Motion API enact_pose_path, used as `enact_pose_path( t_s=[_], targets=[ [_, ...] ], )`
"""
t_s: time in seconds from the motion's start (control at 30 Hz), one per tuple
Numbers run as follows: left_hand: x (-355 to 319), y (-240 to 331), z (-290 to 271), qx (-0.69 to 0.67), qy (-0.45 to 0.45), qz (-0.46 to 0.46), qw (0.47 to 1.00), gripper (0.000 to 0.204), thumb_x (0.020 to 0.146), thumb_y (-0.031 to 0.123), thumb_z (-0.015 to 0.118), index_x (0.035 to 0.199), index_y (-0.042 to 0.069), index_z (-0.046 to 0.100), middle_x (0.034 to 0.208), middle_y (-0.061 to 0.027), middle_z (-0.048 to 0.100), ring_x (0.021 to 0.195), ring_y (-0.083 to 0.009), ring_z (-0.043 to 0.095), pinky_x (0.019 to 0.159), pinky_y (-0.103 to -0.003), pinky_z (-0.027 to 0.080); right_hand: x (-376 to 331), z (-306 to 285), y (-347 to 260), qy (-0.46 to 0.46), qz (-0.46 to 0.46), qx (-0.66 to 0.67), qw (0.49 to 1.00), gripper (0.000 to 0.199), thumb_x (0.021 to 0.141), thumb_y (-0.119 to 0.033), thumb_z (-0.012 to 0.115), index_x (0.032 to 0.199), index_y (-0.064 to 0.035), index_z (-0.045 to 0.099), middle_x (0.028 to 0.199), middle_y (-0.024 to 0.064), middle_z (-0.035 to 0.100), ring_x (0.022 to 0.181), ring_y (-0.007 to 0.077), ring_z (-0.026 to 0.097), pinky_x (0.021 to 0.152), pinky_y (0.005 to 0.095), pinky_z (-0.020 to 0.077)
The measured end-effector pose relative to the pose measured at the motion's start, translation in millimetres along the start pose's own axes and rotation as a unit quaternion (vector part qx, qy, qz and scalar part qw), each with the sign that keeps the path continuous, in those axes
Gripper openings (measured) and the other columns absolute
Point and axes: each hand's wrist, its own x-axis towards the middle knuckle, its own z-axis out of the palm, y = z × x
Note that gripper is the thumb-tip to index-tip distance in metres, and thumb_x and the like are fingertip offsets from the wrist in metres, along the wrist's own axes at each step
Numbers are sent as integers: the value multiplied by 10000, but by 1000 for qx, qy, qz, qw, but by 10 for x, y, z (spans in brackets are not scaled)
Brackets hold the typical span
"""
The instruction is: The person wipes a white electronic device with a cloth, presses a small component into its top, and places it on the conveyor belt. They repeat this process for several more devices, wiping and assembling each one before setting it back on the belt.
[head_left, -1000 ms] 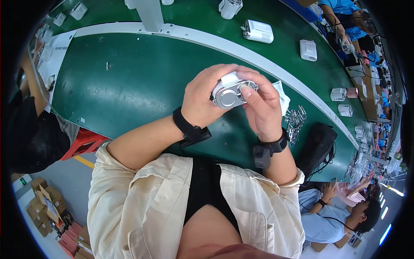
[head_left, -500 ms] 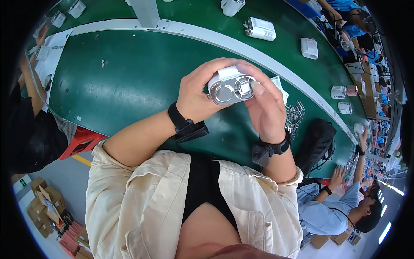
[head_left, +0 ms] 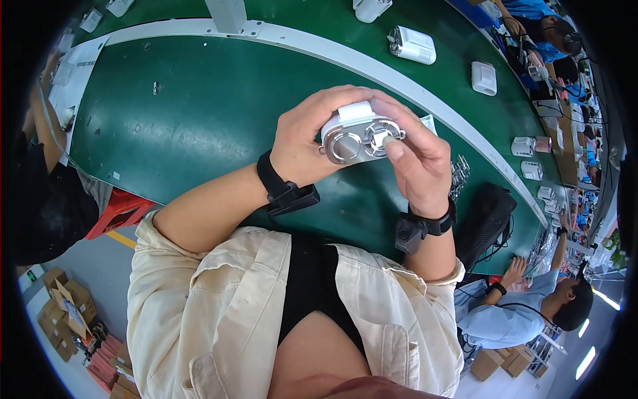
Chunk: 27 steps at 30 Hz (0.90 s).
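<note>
Above the green work table [head_left: 193, 113] I hold a white plastic housing [head_left: 363, 135]. Its end faces up at me and shows two round, shiny metallic wells side by side, the right one with a white square piece [head_left: 381, 139] in it. A small metal clip sticks out at each side of the housing. My left hand [head_left: 302, 136] is wrapped round its left side and back. The fingers of my right hand [head_left: 425, 163] reach behind its right side, while the thumb rests near the right well. Fingertips behind the housing are hidden.
Loose metal clips [head_left: 458, 176] lie in a pile right of my right hand, near a black mesh-like object [head_left: 487, 223] with a cable. Beyond a pale rail [head_left: 332, 53], several white housings [head_left: 413, 45] stand. Co-workers sit at left and right [head_left: 508, 312].
My right hand has shifted a little right, its thumb lower by the right well. The clip on the housing's right side now shows. At far right, the co-worker's raised arm has moved.
</note>
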Motion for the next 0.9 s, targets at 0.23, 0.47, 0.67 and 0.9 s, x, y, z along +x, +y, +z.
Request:
enact_pose_path(
  t_s=[0.23,0.47,0.67,0.9],
  targets=[
    [-15,28,-3,-2,-12,-8,1000,614,636,99,853,1196,109,600,1148,-112,647,1017,-260,654,854,-330,538,-30,-7,-28,1,22,5,1000,396,908,20,539,1303,38,539,1381,185,487,1253,242,495,1025,336,414],
    [-33,26,-27,23,-29,-12,999,693,633,97,885,1246,57,563,1118,-89,675,975,-170,669,847,-290,538,-4,12,-19,15,22,8,1000,385,921,-35,521,1298,39,548,1366,181,520,1252,235,498,1043,340,390],
    [7,91,-64,14,-69,-54,996,687,631,97,887,1241,57,574,1104,-89,682,978,-160,670,850,-284,537,-28,-67,-100,32,76,32,996,371,897,-6,542,1263,47,578,1263,160,603,1163,202,563,1013,315,415],
    [12,66,-48,23,-81,-57,995,697,628,84,885,1250,56,572,1120,-89,681,997,-158,669,861,-279,533,0,-189,-81,-10,109,-5,994,483,897,-87,530,1319,137,460,1337,240,520,1190,262,564,983,345,457]
  ],
)
